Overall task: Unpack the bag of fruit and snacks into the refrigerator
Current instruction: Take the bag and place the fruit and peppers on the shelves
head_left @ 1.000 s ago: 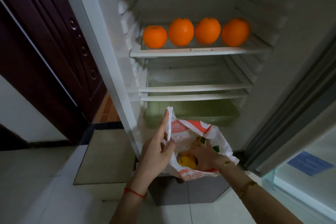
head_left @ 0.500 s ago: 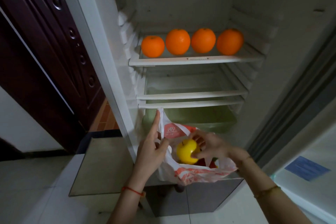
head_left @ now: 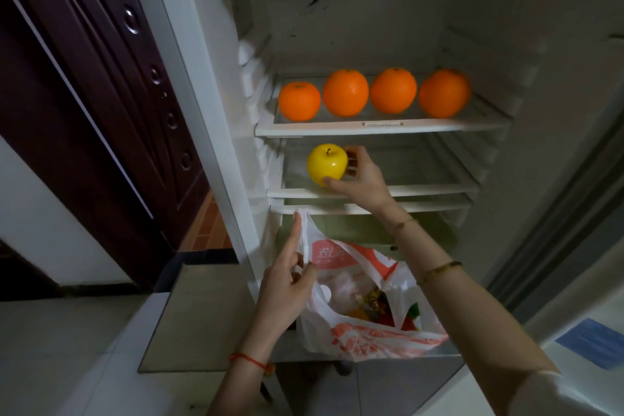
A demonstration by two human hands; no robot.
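In the middle of the frame the right hand curls around a glossy, round yellow apple with a short dark stem, thumb under it and fingers wrapped behind its right side. The apple sits at the left end of the second shelf, a clear pane with a white plastic rim; whether it rests on the pane or hangs just above it cannot be told. One shelf up, four smooth, dimpled oranges stand in a row on the top shelf, close beside one another.

Lower centre, the left hand pinches the upright handle of a thin, crinkled white plastic bag printed in orange-red, forefinger stretched up along it. The bag gapes open in front of the pale green crisper drawer, with colourful wrapped items inside it, too jumbled to make out. A dark, carved wooden door fills the upper left.
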